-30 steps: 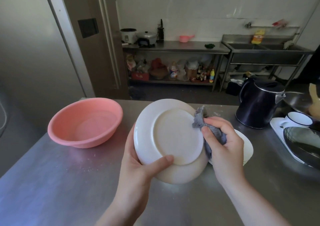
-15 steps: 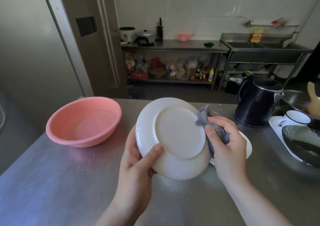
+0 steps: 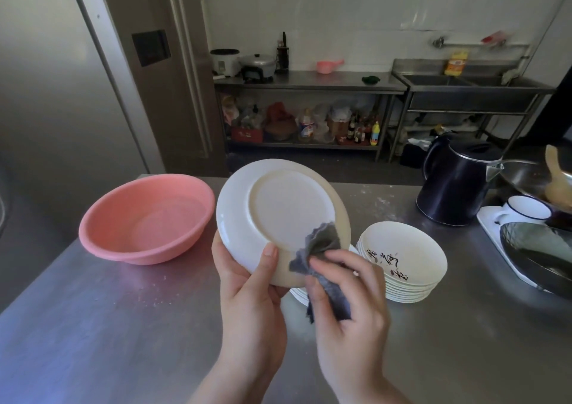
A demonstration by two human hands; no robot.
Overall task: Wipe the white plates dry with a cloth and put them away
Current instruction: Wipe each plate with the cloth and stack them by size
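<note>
A round white ceramic plate (image 3: 272,214) was held tilted above the stainless steel surface (image 3: 130,326), with its underside turned toward the camera. It was gripped at its lower edge by the left hand (image 3: 247,292), the thumb lying across the rim on the underside and the other fingers hidden behind the plate. A small grey cloth (image 3: 325,267) was pinched in the curled fingers of the right hand (image 3: 346,304), and its upper part was pressed against the lower right part of the plate's underside. On the surface just to the right of the hands, a stack of shallow white dishes (image 3: 405,267) with dark painted marks on the top one was seen. Another stack of white plates (image 3: 298,295) was partly hidden behind the hands, touching or almost touching the first stack; which one could not be told. A round pink plastic basin (image 3: 145,217) was placed on the surface to the left of the held plate, apart from it. A dark blue electric kettle (image 3: 455,183) was standing upright at the far right side of the surface, behind the stack of dishes.
</note>
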